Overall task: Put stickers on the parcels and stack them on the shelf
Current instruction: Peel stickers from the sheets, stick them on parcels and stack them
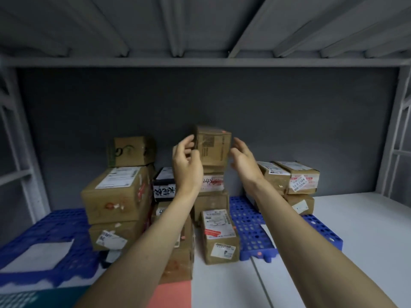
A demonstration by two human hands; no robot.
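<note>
A small brown parcel (213, 146) stands upright on top of the middle stack, on a parcel with a red-and-white label (212, 182). My left hand (186, 162) grips its left edge, fingers behind and thumb in front. My right hand (243, 160) is beside its right side with fingers spread; I cannot tell if it touches. The stacks stand on the grey shelf board (360, 230). Labelled parcels form a left stack (115, 196), a front parcel (220, 235) and a right pair (295, 177).
Blue perforated pallets lie under the stacks, at the left (55, 236) and in the middle (251, 232). The dark back wall (289, 121) and the shelf above (200, 62) close the bay. Metal uprights (398, 130) stand at both sides. A pink sheet (171, 294) lies at the front edge.
</note>
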